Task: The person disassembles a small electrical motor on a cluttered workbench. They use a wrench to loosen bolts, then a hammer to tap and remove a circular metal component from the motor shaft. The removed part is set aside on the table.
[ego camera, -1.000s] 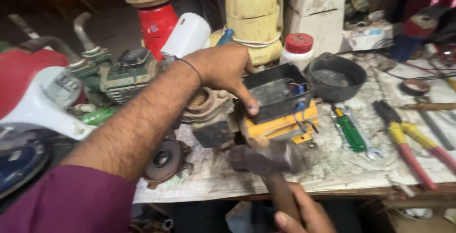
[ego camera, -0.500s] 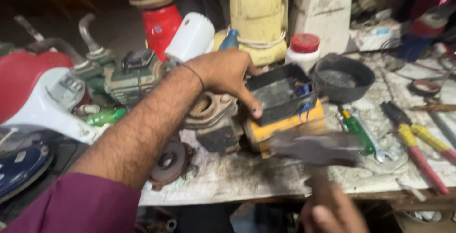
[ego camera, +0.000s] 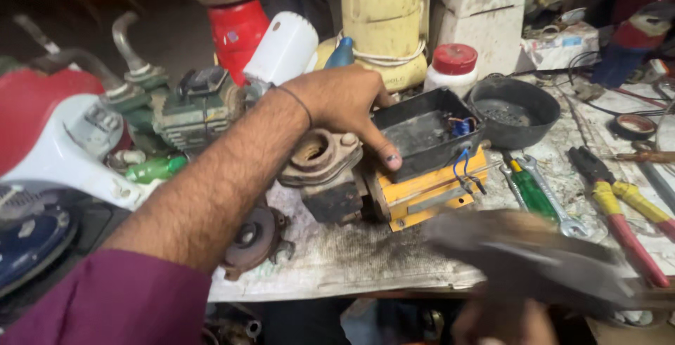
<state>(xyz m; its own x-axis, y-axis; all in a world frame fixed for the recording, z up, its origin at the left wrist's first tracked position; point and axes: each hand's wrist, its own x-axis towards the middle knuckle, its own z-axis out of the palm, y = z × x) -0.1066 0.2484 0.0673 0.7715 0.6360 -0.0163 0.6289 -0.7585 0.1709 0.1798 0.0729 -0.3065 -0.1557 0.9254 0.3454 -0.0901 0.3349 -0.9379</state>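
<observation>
— Where is our left hand (ego camera: 348, 102)?
— On the yellow pump (ego camera: 394, 176) at mid-bench, fingers spread over its black box (ego camera: 422, 130), thumb pressing the rim.
— And the right hand (ego camera: 503, 324)?
— Low, blurred, on the hammer (ego camera: 527, 257); we cannot tell its fingers.

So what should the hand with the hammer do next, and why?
Probably bring the hammer down gently on the yellow pump. The left hand steadies its black box, and the right hand holds the blurred hammer beside it.
</observation>
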